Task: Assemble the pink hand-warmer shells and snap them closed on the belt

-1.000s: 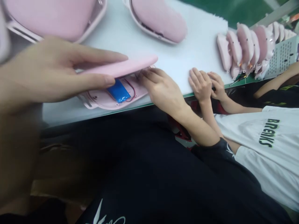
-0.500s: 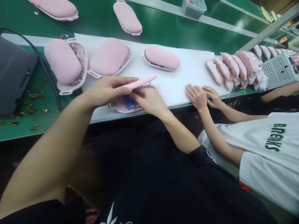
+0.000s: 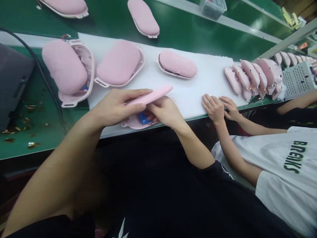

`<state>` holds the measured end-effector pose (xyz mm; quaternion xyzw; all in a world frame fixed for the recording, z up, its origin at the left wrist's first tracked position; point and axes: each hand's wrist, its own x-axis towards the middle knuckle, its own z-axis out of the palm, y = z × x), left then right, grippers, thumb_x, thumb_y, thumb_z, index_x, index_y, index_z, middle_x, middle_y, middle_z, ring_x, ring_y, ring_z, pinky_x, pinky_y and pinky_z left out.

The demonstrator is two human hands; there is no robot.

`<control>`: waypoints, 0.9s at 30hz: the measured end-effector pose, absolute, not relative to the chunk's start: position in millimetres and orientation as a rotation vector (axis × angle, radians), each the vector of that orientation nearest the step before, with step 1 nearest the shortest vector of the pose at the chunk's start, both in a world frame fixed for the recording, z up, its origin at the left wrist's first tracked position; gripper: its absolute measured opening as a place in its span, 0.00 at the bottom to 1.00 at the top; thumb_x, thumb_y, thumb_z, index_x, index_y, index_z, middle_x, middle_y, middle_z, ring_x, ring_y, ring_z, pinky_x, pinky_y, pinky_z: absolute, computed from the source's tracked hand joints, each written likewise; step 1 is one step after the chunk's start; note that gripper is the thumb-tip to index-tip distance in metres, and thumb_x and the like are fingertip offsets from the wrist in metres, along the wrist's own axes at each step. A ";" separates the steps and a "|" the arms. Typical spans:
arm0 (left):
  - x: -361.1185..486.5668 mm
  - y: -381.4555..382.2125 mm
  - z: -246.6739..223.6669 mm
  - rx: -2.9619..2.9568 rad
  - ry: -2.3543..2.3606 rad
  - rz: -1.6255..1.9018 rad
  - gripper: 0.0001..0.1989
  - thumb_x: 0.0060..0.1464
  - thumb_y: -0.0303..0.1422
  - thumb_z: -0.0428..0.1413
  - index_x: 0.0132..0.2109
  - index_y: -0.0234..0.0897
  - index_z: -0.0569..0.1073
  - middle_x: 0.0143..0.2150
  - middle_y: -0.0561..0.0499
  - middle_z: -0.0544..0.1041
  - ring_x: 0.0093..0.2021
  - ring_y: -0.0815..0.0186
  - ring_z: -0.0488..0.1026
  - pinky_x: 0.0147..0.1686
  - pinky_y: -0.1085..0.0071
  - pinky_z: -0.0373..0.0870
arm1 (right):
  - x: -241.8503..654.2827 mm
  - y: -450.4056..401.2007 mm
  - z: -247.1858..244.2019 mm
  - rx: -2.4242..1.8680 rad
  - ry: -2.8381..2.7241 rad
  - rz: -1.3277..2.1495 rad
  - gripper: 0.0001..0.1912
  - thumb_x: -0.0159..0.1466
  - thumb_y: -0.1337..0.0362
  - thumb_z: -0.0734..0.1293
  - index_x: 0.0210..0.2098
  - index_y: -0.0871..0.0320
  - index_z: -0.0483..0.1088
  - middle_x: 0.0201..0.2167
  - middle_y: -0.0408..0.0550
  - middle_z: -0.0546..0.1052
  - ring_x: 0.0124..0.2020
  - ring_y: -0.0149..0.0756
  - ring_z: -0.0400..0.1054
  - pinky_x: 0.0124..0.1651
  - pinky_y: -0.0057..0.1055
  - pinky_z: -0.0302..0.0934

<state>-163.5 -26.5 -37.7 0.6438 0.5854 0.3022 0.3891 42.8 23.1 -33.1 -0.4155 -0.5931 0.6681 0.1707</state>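
Note:
My left hand (image 3: 119, 107) grips a pink padded cover (image 3: 155, 95) between thumb and fingers, holding it tilted up over a pink plastic shell (image 3: 133, 123). Inside that open shell lies a blue part (image 3: 143, 118), perhaps a battery. My right hand (image 3: 165, 110) reaches in under the raised cover with bent fingers beside the blue part. Its fingertips are mostly hidden by the cover, so what they touch cannot be made out. The shell rests on a white sheet (image 3: 195, 99) at the bench's front edge.
More pink shells with covers (image 3: 119, 62) lie behind and to the left. A co-worker's hands (image 3: 215, 107) rest on the sheet at right, near a row of pink units (image 3: 247, 77). A dark box (image 3: 15, 82), a black cable (image 3: 47, 76) and small brass-coloured pieces (image 3: 32, 144) are at left.
The whole view has shifted slightly. My left hand still holds the cover tilted; the fingers of my right hand are bent a little more inside the shell.

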 end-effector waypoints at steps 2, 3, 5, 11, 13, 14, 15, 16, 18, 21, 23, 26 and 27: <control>-164.6 -25.6 -38.0 1.630 1.496 0.783 0.38 0.59 0.59 0.58 0.69 0.45 0.79 0.63 0.49 0.82 0.60 0.46 0.79 0.66 0.58 0.75 | 41.8 23.2 -32.6 -1.197 -1.668 1.892 0.11 0.70 0.57 0.74 0.38 0.58 0.79 0.30 0.43 0.83 0.29 0.32 0.80 0.28 0.24 0.74; -164.8 -24.8 -37.6 1.619 1.497 0.789 0.38 0.59 0.59 0.58 0.69 0.45 0.79 0.63 0.49 0.82 0.60 0.46 0.79 0.66 0.58 0.75 | 42.3 23.1 -31.1 -1.200 -1.656 1.903 0.12 0.70 0.57 0.75 0.36 0.59 0.79 0.30 0.43 0.83 0.28 0.31 0.79 0.28 0.23 0.74; -164.8 -23.4 -36.3 1.619 1.488 0.788 0.39 0.58 0.59 0.57 0.69 0.43 0.79 0.63 0.48 0.82 0.60 0.46 0.79 0.67 0.58 0.74 | 47.0 23.8 -26.5 -1.177 -1.637 1.944 0.13 0.68 0.57 0.77 0.32 0.59 0.78 0.30 0.44 0.83 0.28 0.29 0.78 0.30 0.23 0.75; -161.4 -24.0 -32.9 1.737 1.501 0.725 0.36 0.62 0.54 0.55 0.70 0.41 0.78 0.64 0.50 0.81 0.60 0.48 0.78 0.67 0.61 0.71 | 80.6 43.0 -22.5 -1.063 -1.910 1.850 0.06 0.66 0.62 0.77 0.38 0.60 0.82 0.30 0.42 0.82 0.32 0.30 0.78 0.42 0.28 0.75; -160.0 -25.8 -31.7 1.751 1.518 0.735 0.35 0.63 0.53 0.54 0.70 0.41 0.78 0.64 0.51 0.81 0.60 0.49 0.78 0.66 0.61 0.71 | 89.4 52.1 -27.8 -1.038 -2.135 1.536 0.05 0.68 0.64 0.75 0.37 0.59 0.82 0.33 0.42 0.82 0.36 0.31 0.76 0.44 0.29 0.72; -159.4 -26.8 -30.9 1.758 1.525 0.740 0.35 0.62 0.52 0.54 0.70 0.42 0.78 0.64 0.52 0.81 0.59 0.49 0.78 0.66 0.61 0.71 | 92.1 56.1 -31.3 -1.004 -2.247 1.343 0.06 0.68 0.63 0.74 0.37 0.58 0.82 0.35 0.43 0.81 0.38 0.33 0.75 0.45 0.30 0.71; -158.9 -27.8 -29.9 1.764 1.532 0.749 0.35 0.62 0.52 0.54 0.70 0.43 0.78 0.63 0.52 0.82 0.58 0.50 0.79 0.64 0.61 0.72 | 93.7 59.6 -35.3 -0.960 -2.345 1.152 0.07 0.70 0.62 0.74 0.37 0.57 0.82 0.36 0.44 0.80 0.40 0.35 0.74 0.46 0.32 0.70; -158.6 -28.7 -28.7 1.769 1.536 0.757 0.35 0.62 0.52 0.53 0.70 0.43 0.78 0.62 0.52 0.82 0.57 0.50 0.79 0.63 0.62 0.73 | 94.4 62.6 -39.5 -0.917 -2.422 0.977 0.09 0.71 0.60 0.73 0.37 0.56 0.83 0.38 0.45 0.80 0.42 0.36 0.72 0.48 0.34 0.69; -157.8 -30.0 -25.8 1.774 1.544 0.758 0.35 0.62 0.53 0.53 0.70 0.44 0.78 0.61 0.52 0.83 0.56 0.51 0.79 0.60 0.62 0.74 | 93.5 67.8 -48.2 -0.871 -2.519 0.704 0.12 0.74 0.55 0.70 0.40 0.54 0.84 0.39 0.46 0.78 0.44 0.40 0.70 0.52 0.39 0.68; -155.6 -30.2 -21.1 1.760 1.578 0.738 0.37 0.60 0.54 0.51 0.69 0.41 0.79 0.59 0.49 0.84 0.54 0.50 0.80 0.60 0.59 0.74 | 90.5 75.4 -60.4 -0.876 -2.578 0.506 0.15 0.77 0.54 0.66 0.44 0.51 0.85 0.41 0.47 0.78 0.48 0.43 0.67 0.57 0.44 0.66; -153.5 -29.6 -19.1 1.749 1.597 0.725 0.39 0.59 0.55 0.51 0.69 0.41 0.79 0.60 0.49 0.84 0.57 0.47 0.80 0.62 0.56 0.74 | 89.5 80.5 -66.9 -0.862 -2.613 0.514 0.15 0.77 0.57 0.65 0.46 0.50 0.85 0.45 0.48 0.78 0.50 0.45 0.67 0.59 0.46 0.66; -151.3 -28.6 -18.8 1.750 1.593 0.712 0.38 0.58 0.55 0.51 0.69 0.44 0.80 0.63 0.51 0.82 0.63 0.44 0.77 0.64 0.54 0.73 | 90.9 86.4 -73.1 -0.820 -2.648 0.563 0.15 0.77 0.60 0.64 0.48 0.50 0.85 0.48 0.48 0.79 0.53 0.46 0.67 0.61 0.48 0.66; -151.0 -28.4 -19.2 1.752 1.591 0.710 0.37 0.58 0.55 0.52 0.69 0.45 0.80 0.64 0.52 0.81 0.64 0.44 0.77 0.64 0.54 0.73 | 92.0 87.7 -74.5 -0.815 -2.649 0.567 0.15 0.77 0.61 0.64 0.49 0.50 0.85 0.48 0.48 0.79 0.53 0.46 0.67 0.62 0.49 0.67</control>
